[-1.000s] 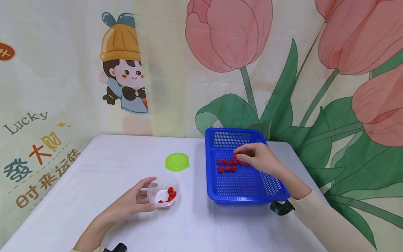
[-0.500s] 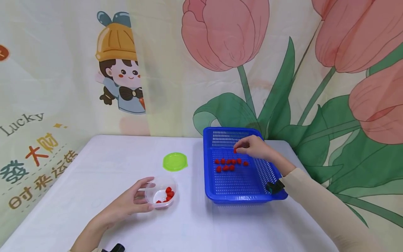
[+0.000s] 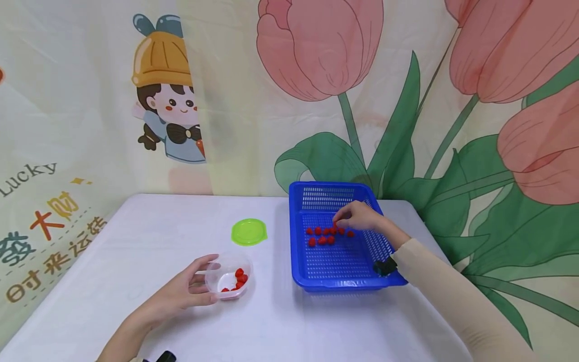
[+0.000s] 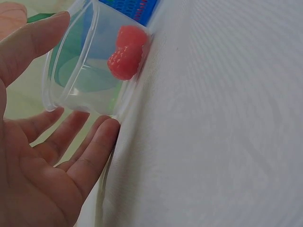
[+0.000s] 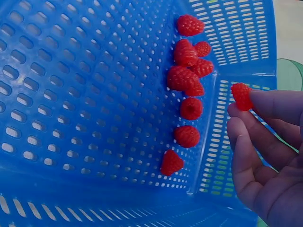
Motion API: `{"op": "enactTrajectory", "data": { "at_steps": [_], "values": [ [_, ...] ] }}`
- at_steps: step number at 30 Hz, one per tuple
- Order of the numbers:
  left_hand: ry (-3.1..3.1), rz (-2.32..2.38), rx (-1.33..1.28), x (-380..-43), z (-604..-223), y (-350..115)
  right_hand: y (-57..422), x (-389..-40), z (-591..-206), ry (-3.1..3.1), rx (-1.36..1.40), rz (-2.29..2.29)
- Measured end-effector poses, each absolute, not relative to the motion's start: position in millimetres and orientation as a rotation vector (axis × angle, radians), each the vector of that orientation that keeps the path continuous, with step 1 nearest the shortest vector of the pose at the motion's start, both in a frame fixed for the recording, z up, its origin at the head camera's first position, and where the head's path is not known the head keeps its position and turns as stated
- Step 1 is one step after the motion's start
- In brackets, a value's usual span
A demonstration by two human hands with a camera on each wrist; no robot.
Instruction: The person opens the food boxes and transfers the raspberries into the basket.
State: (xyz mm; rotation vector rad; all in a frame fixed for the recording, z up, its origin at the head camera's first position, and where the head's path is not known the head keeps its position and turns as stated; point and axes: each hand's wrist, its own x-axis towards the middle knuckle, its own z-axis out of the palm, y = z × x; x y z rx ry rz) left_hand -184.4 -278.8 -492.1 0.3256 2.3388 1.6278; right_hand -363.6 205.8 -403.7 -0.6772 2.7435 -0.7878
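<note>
In the head view my right hand is inside the blue plastic basket, pinching one red raspberry between thumb and fingertips. Several more raspberries lie on the basket floor in two rough rows, right below that hand. My left hand holds a small clear plastic tub by its side, thumb at the rim and fingers around the wall. The tub stands on the table, with several raspberries at its bottom; two of them show through its wall in the left wrist view.
A bright green lid lies flat on the white-covered table, behind the tub and left of the basket. At the table's back hangs a printed curtain with tulips and a cartoon figure.
My right hand rises slightly above the berries, then comes down over the back row, keeping the raspberry pinched. My left hand stays at the tub. The head view shifts a little.
</note>
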Motion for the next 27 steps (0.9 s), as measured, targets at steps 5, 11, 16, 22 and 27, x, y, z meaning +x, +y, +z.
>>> {"op": "enactTrajectory", "data": {
  "at_steps": [5, 11, 16, 22, 27],
  "values": [
    [2.336, 1.627, 0.322, -184, -492, -279, 206, -364, -411, 2.749, -0.643, -0.764],
    [2.336, 1.628, 0.328, -184, -491, -279, 206, -361, -416, 2.716, -0.633, -0.761],
    [2.336, 1.621, 0.318, -184, -492, -279, 205, -362, -419, 2.698, -0.610, -0.747],
    [2.351, 1.609, 0.319, -184, -492, -279, 205, -363, -423, 2.726, -0.604, -0.689],
    [2.348, 1.614, 0.317, -184, -492, -279, 204, -363, -426, 2.735, -0.621, -0.659]
  ]
}}
